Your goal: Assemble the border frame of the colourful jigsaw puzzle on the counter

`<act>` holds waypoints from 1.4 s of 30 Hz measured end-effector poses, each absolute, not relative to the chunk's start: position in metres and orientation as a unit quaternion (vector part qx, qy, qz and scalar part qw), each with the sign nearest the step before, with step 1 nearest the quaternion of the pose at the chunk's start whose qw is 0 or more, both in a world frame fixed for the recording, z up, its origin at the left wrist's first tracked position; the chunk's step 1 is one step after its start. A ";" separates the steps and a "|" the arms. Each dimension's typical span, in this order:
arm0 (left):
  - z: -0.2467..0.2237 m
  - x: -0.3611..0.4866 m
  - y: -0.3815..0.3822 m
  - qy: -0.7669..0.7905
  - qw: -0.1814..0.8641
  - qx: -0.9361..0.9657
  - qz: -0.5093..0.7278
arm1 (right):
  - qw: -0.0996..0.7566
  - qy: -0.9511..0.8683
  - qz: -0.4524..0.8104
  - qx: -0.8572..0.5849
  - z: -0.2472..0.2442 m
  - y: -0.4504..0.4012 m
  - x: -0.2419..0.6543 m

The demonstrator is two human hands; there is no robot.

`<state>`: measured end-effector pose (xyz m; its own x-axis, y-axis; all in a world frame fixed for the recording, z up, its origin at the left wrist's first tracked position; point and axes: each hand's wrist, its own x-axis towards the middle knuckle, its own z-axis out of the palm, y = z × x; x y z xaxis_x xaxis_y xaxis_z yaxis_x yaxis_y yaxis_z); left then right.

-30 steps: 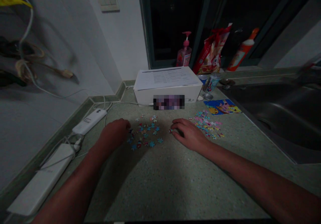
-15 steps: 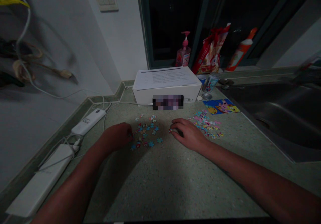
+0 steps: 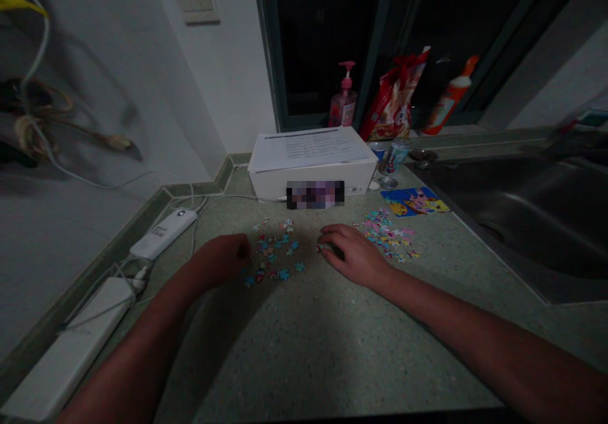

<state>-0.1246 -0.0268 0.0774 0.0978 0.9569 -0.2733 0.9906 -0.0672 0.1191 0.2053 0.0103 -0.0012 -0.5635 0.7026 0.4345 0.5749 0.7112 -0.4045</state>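
Observation:
Several small puzzle pieces [image 3: 284, 274], many of them light blue, lie scattered on the green speckled counter between my hands. My left hand [image 3: 228, 256] rests at their left edge with its fingers curled closed; whatever is between them is hidden. On the other side, my right hand [image 3: 349, 252] pinches a small puzzle piece [image 3: 320, 248] between thumb and fingertips, low over the counter. Beyond that hand is a denser heap of pink, yellow and blue pieces [image 3: 387, 234]. A colourful cartoon picture card [image 3: 415, 202] lies flat behind the heap.
A white box [image 3: 311, 174] with a printed sheet stands at the back. Beside it are a can [image 3: 394, 158], a pink pump bottle [image 3: 342, 104] and a red bag [image 3: 396, 101]. White power strips [image 3: 76, 342] with cables run along the left; a metal sink [image 3: 522, 221] is right.
The whole view has shifted slightly, so the things appear a little further left. Both hands keep nearly the same places and poses over the counter.

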 end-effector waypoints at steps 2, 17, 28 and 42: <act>0.078 -0.123 -0.028 0.659 0.158 0.735 -0.020 | 0.300 -0.880 0.102 -0.354 0.001 0.008 0.204; 0.028 -0.051 -0.048 0.544 0.432 0.672 0.258 | 0.291 -0.917 0.087 -0.258 0.016 -0.027 0.188; 0.018 -0.045 -0.049 0.516 0.474 0.642 0.312 | 0.315 -0.914 0.090 -0.241 0.013 -0.027 0.189; 0.011 -0.045 -0.052 0.520 0.392 0.693 0.309 | 0.270 -0.912 0.118 -0.285 0.017 -0.023 0.194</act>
